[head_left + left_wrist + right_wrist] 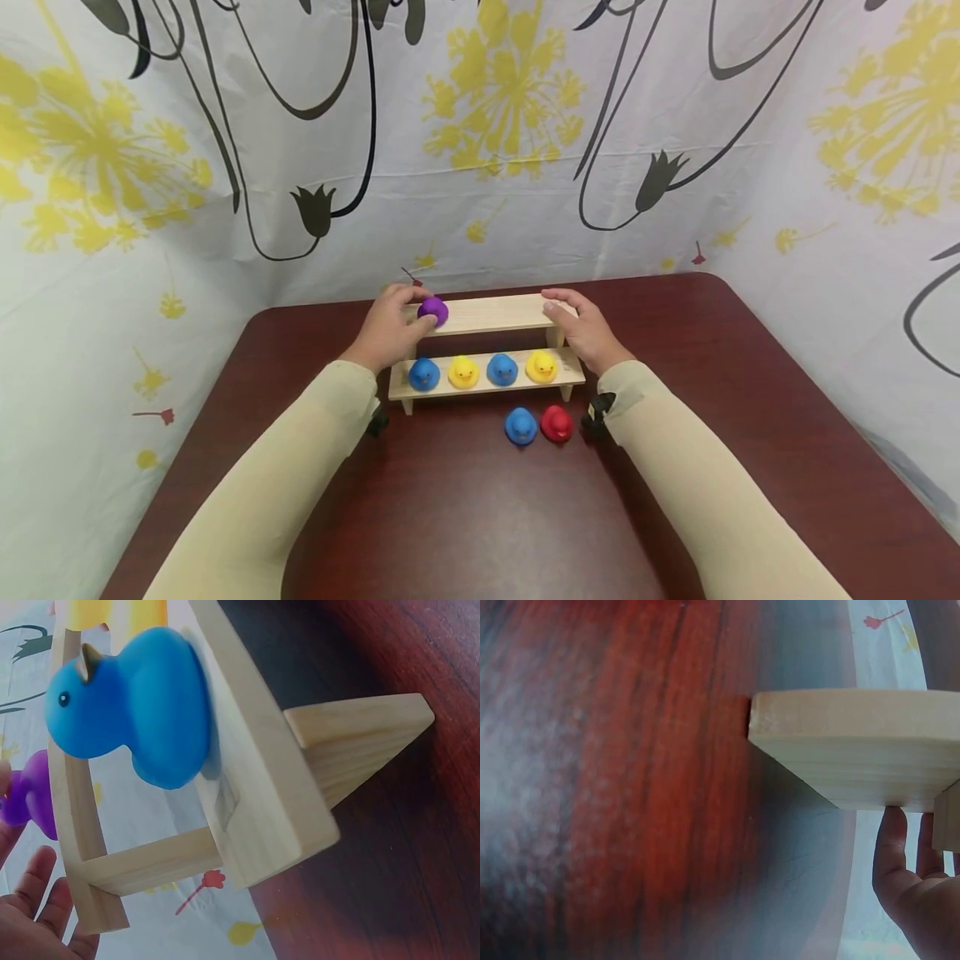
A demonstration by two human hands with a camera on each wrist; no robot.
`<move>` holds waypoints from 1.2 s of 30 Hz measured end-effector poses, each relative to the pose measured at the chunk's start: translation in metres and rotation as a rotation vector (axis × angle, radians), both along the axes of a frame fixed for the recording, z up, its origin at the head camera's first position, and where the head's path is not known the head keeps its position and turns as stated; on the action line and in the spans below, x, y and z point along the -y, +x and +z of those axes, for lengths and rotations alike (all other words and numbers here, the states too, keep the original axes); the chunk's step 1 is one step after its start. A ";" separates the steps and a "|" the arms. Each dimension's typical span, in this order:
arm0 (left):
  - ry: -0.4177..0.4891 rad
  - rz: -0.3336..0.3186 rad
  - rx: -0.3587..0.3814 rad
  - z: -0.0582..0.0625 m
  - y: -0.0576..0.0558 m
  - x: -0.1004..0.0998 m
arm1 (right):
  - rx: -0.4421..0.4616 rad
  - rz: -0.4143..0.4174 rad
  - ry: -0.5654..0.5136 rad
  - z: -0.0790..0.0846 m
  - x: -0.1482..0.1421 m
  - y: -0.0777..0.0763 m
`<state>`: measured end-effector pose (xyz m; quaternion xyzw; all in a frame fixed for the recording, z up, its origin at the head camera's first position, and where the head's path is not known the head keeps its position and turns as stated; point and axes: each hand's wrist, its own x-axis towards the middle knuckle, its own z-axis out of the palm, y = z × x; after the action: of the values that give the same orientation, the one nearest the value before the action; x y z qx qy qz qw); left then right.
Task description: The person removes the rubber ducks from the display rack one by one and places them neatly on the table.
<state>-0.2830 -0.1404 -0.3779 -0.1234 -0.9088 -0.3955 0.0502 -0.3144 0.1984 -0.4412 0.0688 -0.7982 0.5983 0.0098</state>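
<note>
A two-step wooden shelf [491, 314] stands toward the far side of the table. At the left end of its upper step, my left hand [386, 327] pinches a purple rubber duck [435, 310] between thumb and fingers. My right hand [588, 329] grips the other end of that step, thumb on top and fingers at the back edge; the right wrist view shows its fingertips [892, 825] against the wood. Along the lower step sit a blue duck [424, 375], a yellow duck [463, 372], another blue duck [502, 369] and another yellow duck [542, 367].
On the dark red-brown table [465, 517], in front of the shelf's right half, a blue duck [521, 426] and a red duck [557, 423] sit side by side. A white cloth [420, 208] with yellow and grey plant prints hangs behind the table and along its sides.
</note>
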 end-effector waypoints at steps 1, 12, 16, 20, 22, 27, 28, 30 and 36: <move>0.002 0.001 -0.005 0.000 0.000 0.000 | 0.000 -0.001 0.006 0.000 0.000 0.000; 0.069 -0.028 0.003 0.011 0.024 0.002 | 0.002 0.002 0.006 0.003 0.002 0.001; 0.062 -0.065 -0.015 0.012 0.036 0.003 | -0.006 0.006 0.005 0.002 0.002 -0.001; 0.080 -0.120 -0.036 0.011 0.047 0.001 | -0.011 0.002 0.004 -0.001 0.000 -0.004; 0.095 -0.146 -0.028 0.009 0.052 -0.002 | -0.009 0.001 0.002 -0.002 -0.001 -0.005; 0.126 -0.209 -0.013 0.005 0.068 -0.009 | -0.014 0.005 0.000 -0.002 -0.001 -0.004; 0.125 -0.220 -0.016 0.003 0.071 -0.010 | -0.015 0.005 -0.001 -0.002 -0.001 -0.004; 0.112 -0.236 -0.032 0.000 0.077 -0.013 | -0.014 0.004 -0.001 -0.002 -0.001 -0.003; 0.102 -0.271 -0.036 -0.011 0.093 -0.023 | -0.019 0.005 0.003 -0.004 -0.001 -0.004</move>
<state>-0.1904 -0.1173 -0.3886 -0.2493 -0.8616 -0.4418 0.0190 -0.3187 0.1994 -0.4448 0.0764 -0.7988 0.5966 0.0155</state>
